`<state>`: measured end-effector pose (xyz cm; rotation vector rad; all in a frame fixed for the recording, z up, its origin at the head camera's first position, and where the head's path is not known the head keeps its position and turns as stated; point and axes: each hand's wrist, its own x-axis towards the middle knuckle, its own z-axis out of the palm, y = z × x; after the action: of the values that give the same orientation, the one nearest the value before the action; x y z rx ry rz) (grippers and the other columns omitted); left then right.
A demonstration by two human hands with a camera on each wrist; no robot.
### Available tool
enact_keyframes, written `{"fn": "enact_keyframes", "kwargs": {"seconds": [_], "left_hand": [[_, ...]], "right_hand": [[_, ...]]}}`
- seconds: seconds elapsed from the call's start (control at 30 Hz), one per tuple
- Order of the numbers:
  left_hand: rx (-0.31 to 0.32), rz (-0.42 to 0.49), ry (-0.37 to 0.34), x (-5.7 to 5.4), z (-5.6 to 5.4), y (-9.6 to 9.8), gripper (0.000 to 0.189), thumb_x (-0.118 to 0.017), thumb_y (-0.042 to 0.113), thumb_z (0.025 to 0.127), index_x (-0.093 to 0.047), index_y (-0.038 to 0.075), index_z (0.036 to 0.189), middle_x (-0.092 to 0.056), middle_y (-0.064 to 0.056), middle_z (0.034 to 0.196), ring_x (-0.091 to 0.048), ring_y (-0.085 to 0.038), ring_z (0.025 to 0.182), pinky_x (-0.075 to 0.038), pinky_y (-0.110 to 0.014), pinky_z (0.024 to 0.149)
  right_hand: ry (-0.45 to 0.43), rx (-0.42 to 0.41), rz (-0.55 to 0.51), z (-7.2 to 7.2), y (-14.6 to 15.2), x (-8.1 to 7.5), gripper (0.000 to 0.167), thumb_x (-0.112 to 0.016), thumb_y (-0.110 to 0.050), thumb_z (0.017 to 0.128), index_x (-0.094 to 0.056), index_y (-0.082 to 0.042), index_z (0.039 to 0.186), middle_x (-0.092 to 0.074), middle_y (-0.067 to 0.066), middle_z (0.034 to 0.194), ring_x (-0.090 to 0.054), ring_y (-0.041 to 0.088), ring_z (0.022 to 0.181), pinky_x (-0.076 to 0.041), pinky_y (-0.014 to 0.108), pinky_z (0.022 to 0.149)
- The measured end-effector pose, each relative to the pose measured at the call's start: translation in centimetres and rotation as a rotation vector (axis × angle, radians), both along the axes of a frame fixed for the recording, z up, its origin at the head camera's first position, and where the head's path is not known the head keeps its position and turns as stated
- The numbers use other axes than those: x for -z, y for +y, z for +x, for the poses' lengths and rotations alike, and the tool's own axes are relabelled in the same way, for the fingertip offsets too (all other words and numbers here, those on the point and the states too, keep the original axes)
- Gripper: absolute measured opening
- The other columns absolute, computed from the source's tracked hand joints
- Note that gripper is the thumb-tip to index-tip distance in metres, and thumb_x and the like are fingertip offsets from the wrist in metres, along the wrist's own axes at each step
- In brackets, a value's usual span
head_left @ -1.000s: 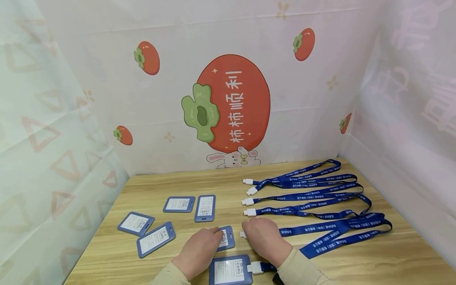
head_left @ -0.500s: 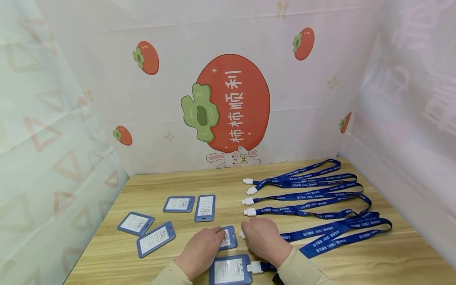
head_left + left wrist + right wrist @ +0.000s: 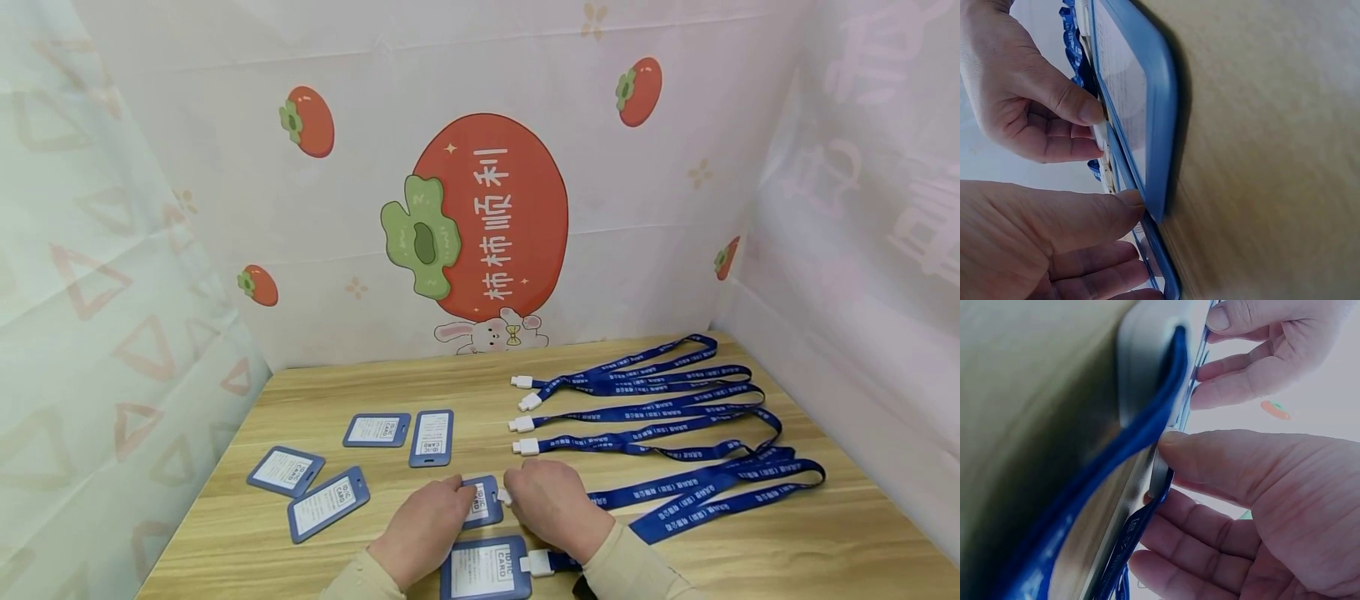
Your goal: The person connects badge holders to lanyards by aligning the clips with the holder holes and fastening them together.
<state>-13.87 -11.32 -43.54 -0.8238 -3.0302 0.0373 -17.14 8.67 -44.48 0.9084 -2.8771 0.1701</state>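
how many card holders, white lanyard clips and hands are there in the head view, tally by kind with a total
Blue card holders: 6
White lanyard clips: 6
Hands (left hand, right hand): 2
Total: 14
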Motion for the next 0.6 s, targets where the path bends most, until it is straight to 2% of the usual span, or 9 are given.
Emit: {"fn": "enact_keyframes", "kwargs": {"seconds": [0.2, 0.33, 0.43, 0.6], "left_hand": [[-0.004, 0.007, 0.037, 0.0, -0.09, -0.1, 0.019, -0.07, 0.007, 0.098, -0.073, 0.008, 0.117, -0.074, -0.013, 0.112, -0.074, -0.025, 0.094, -0.064, -0.037, 0.082], [-0.015, 0.019, 0.06, 0.01, -0.29, -0.17, 0.021, -0.078, 0.012, 0.092, -0.073, 0.007, 0.112, -0.075, -0.009, 0.102, -0.072, -0.021, 0.085, -0.064, -0.036, 0.078], [-0.028, 0.018, 0.052, 0.08, -0.46, -0.17, 0.027, -0.085, 0.015, 0.086, -0.073, 0.007, 0.108, -0.075, -0.007, 0.096, -0.07, -0.019, 0.079, -0.063, -0.034, 0.075], [-0.063, 0.036, 0.008, 0.32, -0.64, -0.1, 0.032, -0.089, 0.017, 0.082, -0.074, 0.007, 0.108, -0.075, -0.006, 0.094, -0.068, -0.016, 0.075, -0.063, -0.034, 0.075]], "right_hand": [[-0.019, -0.008, 0.011, -0.17, -0.02, -0.18, 0.008, -0.079, -0.021, 0.09, -0.076, -0.014, 0.087, -0.058, -0.005, 0.065, -0.046, 0.008, 0.055, -0.044, 0.025, 0.049], [-0.028, -0.009, 0.025, -0.3, -0.11, -0.42, 0.01, -0.081, -0.022, 0.09, -0.077, -0.013, 0.085, -0.058, -0.005, 0.064, -0.046, 0.008, 0.054, -0.045, 0.025, 0.05], [-0.046, -0.009, 0.029, -0.36, -0.17, -0.46, 0.01, -0.08, -0.021, 0.09, -0.078, -0.014, 0.084, -0.058, -0.006, 0.063, -0.045, 0.008, 0.054, -0.045, 0.024, 0.051], [-0.101, -0.003, 0.009, -0.37, -0.16, -0.31, 0.008, -0.078, -0.019, 0.093, -0.08, -0.014, 0.087, -0.058, -0.007, 0.063, -0.046, 0.008, 0.056, -0.047, 0.023, 0.055]]}}
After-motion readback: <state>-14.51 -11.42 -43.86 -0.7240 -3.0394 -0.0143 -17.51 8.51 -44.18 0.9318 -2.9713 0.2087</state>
